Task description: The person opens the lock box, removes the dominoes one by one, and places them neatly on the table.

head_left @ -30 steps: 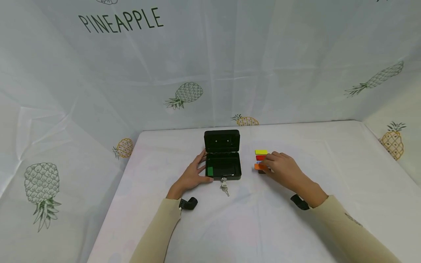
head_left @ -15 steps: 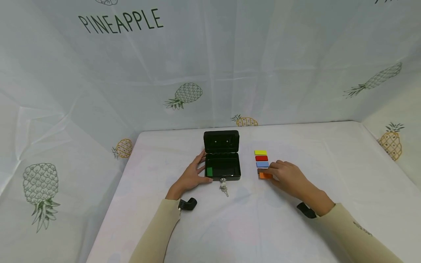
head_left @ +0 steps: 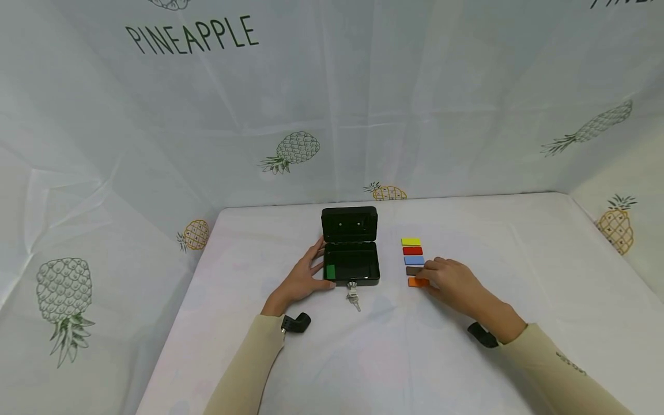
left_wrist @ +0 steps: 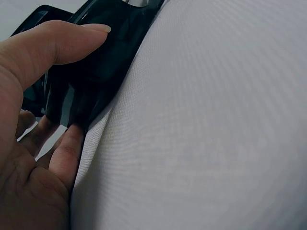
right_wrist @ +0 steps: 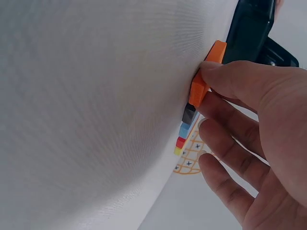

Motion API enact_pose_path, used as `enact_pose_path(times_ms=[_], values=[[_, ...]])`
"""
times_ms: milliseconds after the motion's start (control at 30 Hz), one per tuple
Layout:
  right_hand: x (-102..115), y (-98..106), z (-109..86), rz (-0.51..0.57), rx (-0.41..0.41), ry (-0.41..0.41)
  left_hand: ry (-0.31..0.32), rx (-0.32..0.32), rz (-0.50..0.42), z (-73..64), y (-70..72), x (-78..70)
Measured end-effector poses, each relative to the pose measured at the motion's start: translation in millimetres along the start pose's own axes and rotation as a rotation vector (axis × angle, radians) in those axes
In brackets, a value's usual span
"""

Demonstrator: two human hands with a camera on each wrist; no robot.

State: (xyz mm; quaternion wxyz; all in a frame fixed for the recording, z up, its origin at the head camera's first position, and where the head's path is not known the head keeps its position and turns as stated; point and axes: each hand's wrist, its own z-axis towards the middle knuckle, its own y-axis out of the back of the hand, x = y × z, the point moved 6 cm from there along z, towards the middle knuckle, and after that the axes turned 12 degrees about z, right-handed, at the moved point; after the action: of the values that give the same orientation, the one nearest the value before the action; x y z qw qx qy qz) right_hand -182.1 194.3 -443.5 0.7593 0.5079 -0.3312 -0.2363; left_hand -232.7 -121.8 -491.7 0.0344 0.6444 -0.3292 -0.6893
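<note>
A small black cash box (head_left: 351, 262) stands with its lid (head_left: 350, 224) raised in the head view. A green block (head_left: 330, 271) lies inside, at the left. My left hand (head_left: 302, 279) rests on the box's left side, fingers spread, thumb (left_wrist: 72, 43) against its front. To the right of the box, my right hand (head_left: 451, 284) pinches an orange block (head_left: 417, 282) between thumb and fingers, at the near end of a row. Behind it lie a dark grey block (head_left: 413, 270), a blue block (head_left: 414, 260), a red block (head_left: 412, 251) and a yellow block (head_left: 411, 241).
Keys (head_left: 354, 301) hang from the lock at the front of the cash box. A white cloth (head_left: 363, 357) covers the table. A pineapple-print curtain (head_left: 441, 104) rises behind the table's far edge.
My right hand has brought the orange block toward me, from over the row to the near side of the grey block. The left hand has stayed at the box.
</note>
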Motion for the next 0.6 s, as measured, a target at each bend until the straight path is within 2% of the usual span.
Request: enact_pose_path(times_ms=[600], values=[[1.3,3.4,1.4,0.007,-0.048,0.045,0.01,0.006,-0.018,-2.3,0.7,-1.2]])
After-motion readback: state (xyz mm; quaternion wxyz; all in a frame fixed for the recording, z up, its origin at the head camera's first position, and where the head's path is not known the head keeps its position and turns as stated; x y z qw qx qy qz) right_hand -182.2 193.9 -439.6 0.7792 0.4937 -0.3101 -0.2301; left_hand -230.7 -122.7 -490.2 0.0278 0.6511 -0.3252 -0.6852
